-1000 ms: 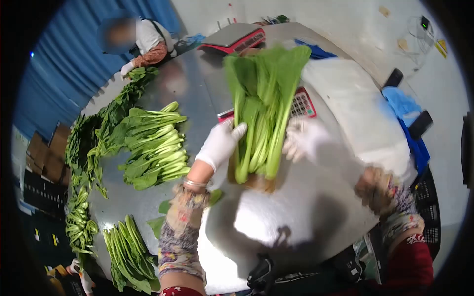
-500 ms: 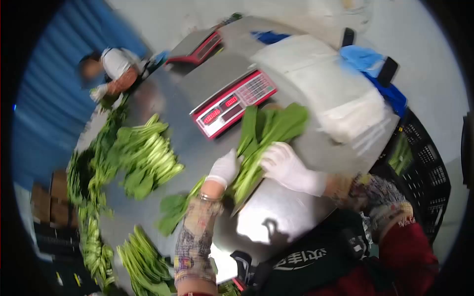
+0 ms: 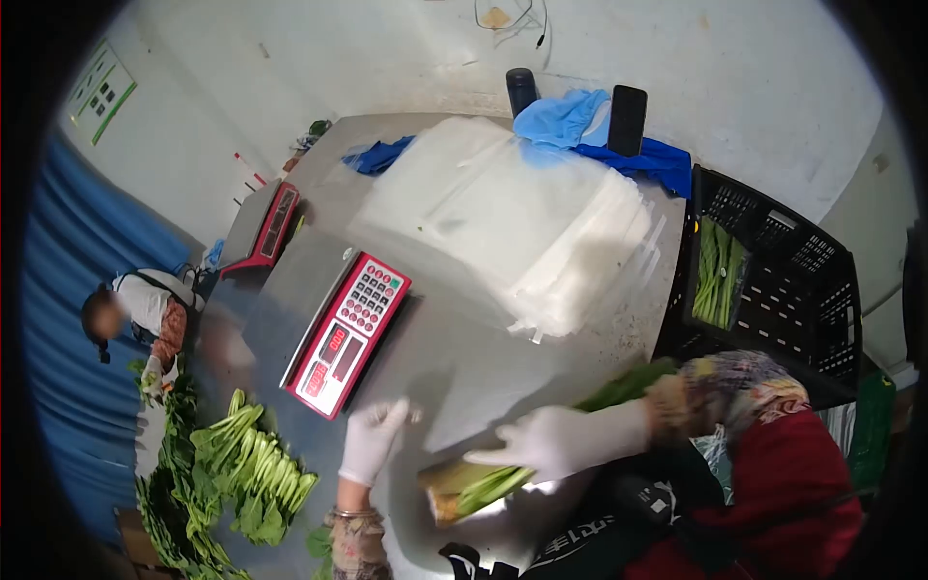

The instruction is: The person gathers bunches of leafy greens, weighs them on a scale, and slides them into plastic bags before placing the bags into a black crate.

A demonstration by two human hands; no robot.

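while the right hand (image 3: 556, 440) lies across the bundle of leafy greens (image 3: 493, 490), the bundle sits low at the near edge of the counter (image 3: 454, 353), its stem ends toward the left and its dark leaves (image 3: 626, 384) showing beyond the glove, close to the right forearm. a tan flat piece (image 3: 443, 507) shows beside the stem ends; what it is, i cannot make out. the right fingers reach leftward over the stems, but motion blur and the hand itself hide whether they close around them, so i cannot tell. the left hand (image 3: 375, 442) is apart from the bundle, just beside the red scale (image 3: 350, 333), with its fingers curled in narrow and nothing seen between them.

the bundle is probably light for its length. its stems look firm and crisp, likely to snap or crack if bent hard, while the leaves are broad, soft and easily torn or creased. if the stems are damp, smooth gloves may slip, and single stalks could slide out of a loose hold. the best place to take hold seems to be around the gathered stems at mid-length, firm but not crushing, with the other palm under the floppy leaf end.
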